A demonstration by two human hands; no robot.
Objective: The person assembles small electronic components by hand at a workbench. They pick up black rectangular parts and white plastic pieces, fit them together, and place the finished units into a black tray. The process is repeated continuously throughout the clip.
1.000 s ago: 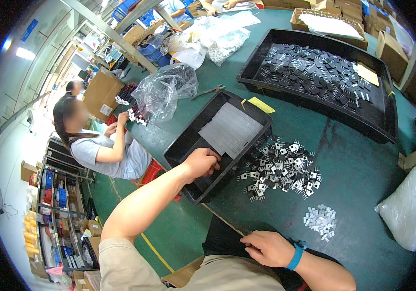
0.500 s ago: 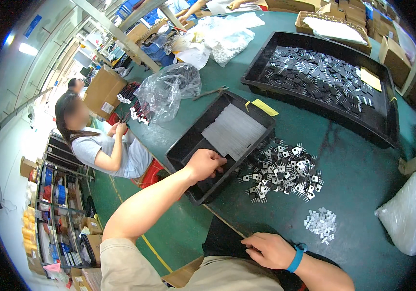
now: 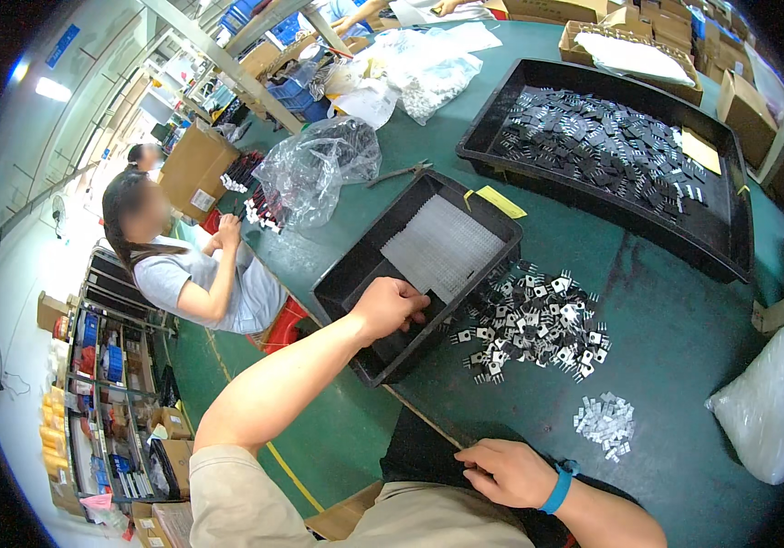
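Observation:
My left hand (image 3: 390, 309) reaches into a black tray (image 3: 342, 285), its thumb and fingers pinched on a small black component (image 3: 433, 298). That piece meets the lower edge of a neat grey block of tightly packed parts (image 3: 442, 245). Loosely bent and holding nothing visible, my right hand (image 3: 506, 469) rests at the near table edge; a blue band circles its wrist. Right of the tray lies a heap of black three-legged components, many with white faces (image 3: 538, 324). Closer to my right hand is a small pile of pale clips or pads (image 3: 605, 423).
A larger black tray (image 3: 606, 208) with many loose black components stands far right. A yellow tag (image 3: 499, 202) sits on the nearer tray's rim. Clear plastic bags (image 3: 319, 173), pliers-like tool (image 3: 401, 173) and a white sack (image 3: 766, 402) lie around. A co-worker (image 3: 200, 274) sits at left.
My left hand stays pinched at the same spot in the tray, with hardly any shift. The right hand has not moved.

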